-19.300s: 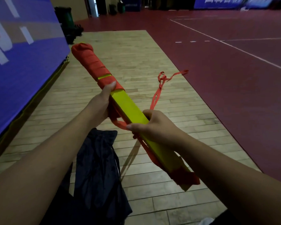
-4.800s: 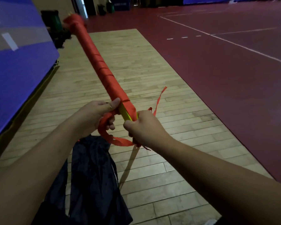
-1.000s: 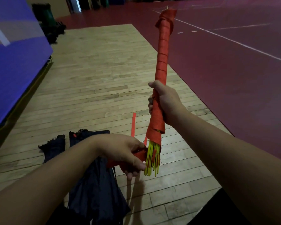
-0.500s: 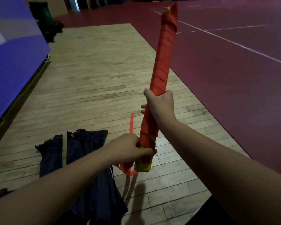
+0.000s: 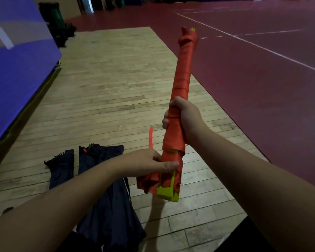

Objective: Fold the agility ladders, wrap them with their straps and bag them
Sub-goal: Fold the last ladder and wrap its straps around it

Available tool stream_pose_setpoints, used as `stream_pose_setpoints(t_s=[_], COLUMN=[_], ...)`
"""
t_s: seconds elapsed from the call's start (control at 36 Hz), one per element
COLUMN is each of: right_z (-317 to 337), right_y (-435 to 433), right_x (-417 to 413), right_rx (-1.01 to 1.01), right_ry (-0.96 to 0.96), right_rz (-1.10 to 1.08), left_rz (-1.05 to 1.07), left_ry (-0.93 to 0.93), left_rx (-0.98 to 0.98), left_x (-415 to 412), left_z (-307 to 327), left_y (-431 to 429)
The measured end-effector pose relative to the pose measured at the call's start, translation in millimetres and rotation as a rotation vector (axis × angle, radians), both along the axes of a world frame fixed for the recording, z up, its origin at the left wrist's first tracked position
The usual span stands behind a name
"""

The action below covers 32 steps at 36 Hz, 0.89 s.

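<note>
Two dark bags [image 5: 105, 179] lie flat on the wooden floor [image 5: 116, 88], near left, contents hidden. The strap-wrapped agility ladder bundle [image 5: 184, 70] stands nearly upright above them. The right hand [image 5: 185, 120] grips its middle, and the left hand [image 5: 149, 164] clasps its lower end, thumb across.

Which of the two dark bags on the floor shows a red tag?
The larger bag, nearest the left hand; the smaller bag further left shows none.
</note>
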State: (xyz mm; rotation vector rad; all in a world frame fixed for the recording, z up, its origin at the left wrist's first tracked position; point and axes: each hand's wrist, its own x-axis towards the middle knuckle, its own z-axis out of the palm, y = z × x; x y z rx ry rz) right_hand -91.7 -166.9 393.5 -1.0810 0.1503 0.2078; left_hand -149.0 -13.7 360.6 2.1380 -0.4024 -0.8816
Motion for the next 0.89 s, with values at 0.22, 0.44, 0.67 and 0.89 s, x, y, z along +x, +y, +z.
stream_pose_setpoints(t_s=[0.22,0.44,0.67,0.89], right_z=[-1,-3,34,18], right_y=[1,13,-11,-10], right_x=[2,-5,-18,-6], right_rx=[-0.343,-0.445,0.325,0.114], right_ry=[-0.229,-0.232,-0.114,0.012], right_rz=[-0.168,-0.237,0.324,0.234], left_rz=[-0.021,0.048,-0.13,-0.085], left_ry=[-0.07,-0.222,0.019,0.028], left_rx=[0.11,0.24,-0.109,-0.026], left_x=[-8,-6,-13,-9], left_z=[5,-6,25,19], left_y=[-13,-11,-4,-10])
